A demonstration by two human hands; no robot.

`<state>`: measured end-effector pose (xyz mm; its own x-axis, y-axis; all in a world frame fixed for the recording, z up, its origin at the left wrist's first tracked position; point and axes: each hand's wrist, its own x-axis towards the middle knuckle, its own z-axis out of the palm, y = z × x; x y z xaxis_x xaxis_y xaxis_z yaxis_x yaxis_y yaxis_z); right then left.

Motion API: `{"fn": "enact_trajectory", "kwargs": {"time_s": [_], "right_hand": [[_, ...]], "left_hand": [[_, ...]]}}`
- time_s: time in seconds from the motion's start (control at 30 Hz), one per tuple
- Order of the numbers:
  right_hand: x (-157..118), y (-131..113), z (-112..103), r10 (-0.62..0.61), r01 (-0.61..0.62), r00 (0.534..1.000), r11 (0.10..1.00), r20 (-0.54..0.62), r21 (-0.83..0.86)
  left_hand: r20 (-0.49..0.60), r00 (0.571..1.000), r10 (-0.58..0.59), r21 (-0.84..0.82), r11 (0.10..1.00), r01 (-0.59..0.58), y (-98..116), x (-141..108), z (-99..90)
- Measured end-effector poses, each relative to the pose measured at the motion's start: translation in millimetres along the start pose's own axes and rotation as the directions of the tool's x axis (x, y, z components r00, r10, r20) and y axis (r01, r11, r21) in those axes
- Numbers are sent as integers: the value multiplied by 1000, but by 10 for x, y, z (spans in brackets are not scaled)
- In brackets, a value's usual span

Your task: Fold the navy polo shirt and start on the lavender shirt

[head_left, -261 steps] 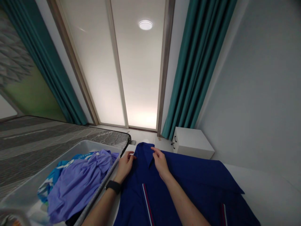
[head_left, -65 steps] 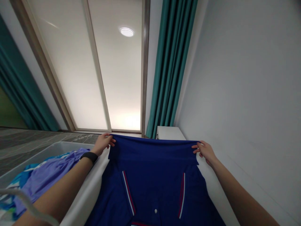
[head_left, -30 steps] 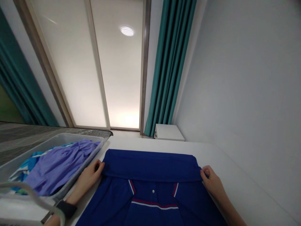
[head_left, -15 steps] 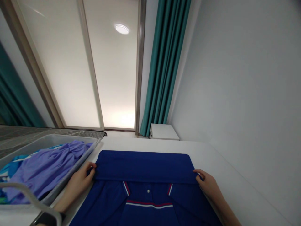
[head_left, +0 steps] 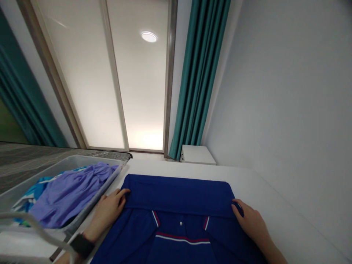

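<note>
A dark blue garment (head_left: 178, 196) with red and white trim and a small white button lies on the white table (head_left: 176, 167). Its far part is folded over into a wide straight band. My left hand (head_left: 111, 205), with a dark band on the wrist, touches the band's left edge, fingertips on the cloth. At the right edge of the band, my right hand (head_left: 249, 216) has its thumb and fingers apart, with the fingertips at the cloth.
A translucent bin (head_left: 74, 157) holding purple and blue clothes (head_left: 74, 190) stands on the left. A pale curved bar (head_left: 41, 229) crosses the lower left. Behind the table are a white cabinet (head_left: 196, 154) and a teal curtain (head_left: 199, 80); a wall rises on the right.
The view has shifted slightly, so the scene sits further right. My left hand has moved up along the garment's left edge, and my right hand's fingers have spread a little.
</note>
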<state>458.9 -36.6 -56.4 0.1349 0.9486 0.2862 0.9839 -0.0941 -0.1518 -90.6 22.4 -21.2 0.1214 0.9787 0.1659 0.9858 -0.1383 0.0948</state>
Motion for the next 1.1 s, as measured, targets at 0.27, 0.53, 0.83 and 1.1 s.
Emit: {"fn": "enact_trajectory", "kwargs": {"time_s": [0.27, 0.53, 0.83, 1.1], "right_hand": [[48, -134, 6, -38, 52, 998, 959, 53, -279], [500, -76, 68, -40, 57, 996, 977, 83, -204], [612, 136, 189, 44, -36, 998, 986, -42, 161], [620, 236, 213, 93, -72, 990, 979, -105, 189]], "left_hand": [[1, 1000, 13, 146, 989, -13, 133, 90, -23], [-23, 1000, -12, 100, 995, 15, 298, 419, -54], [-31, 994, -103, -252, 963, 92, 46, 544, 53], [-62, 988, -141, -353, 929, 110, -61, 543, 103]]}}
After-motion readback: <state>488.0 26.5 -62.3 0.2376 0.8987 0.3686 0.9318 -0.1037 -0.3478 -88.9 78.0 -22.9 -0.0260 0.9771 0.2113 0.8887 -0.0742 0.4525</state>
